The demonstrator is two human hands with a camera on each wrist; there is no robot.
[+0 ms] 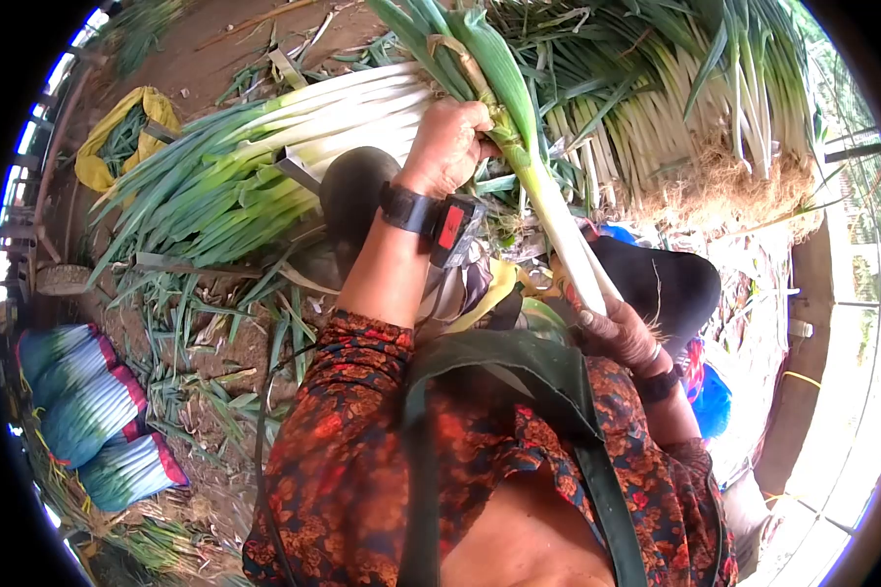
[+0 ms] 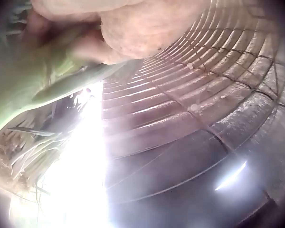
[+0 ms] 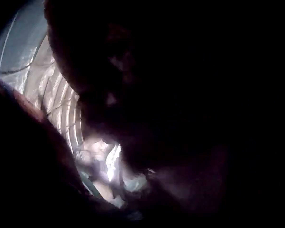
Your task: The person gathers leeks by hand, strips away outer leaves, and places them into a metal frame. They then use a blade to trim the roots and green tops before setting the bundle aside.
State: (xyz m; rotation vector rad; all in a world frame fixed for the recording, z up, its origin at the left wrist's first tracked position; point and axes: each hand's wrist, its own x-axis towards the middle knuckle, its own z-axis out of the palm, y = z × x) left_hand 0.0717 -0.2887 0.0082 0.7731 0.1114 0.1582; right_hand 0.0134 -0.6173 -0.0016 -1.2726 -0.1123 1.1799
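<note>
In the head view a thick green onion (image 1: pixel 543 191) slants across the middle, leaves at the top and white end toward the body. My left hand (image 1: pixel 447 147) grips it where the leaves meet the stalk. The thumb of my right hand (image 1: pixel 619 335) lies over its white lower end, with the other fingers mostly hidden beneath. In the left wrist view, curled fingers (image 2: pixel 137 31) press close around the green stalk (image 2: pixel 19 90). The right wrist view is mostly dark.
Trimmed green onions (image 1: pixel 343 108) lie piled beyond the left arm. Untrimmed ones with shaggy roots (image 1: pixel 744 186) stand at upper right. Packed bundles (image 1: pixel 78 391) sit at lower left, near a yellow sack (image 1: pixel 93 161). Leaf scraps (image 1: pixel 210 342) litter the ground.
</note>
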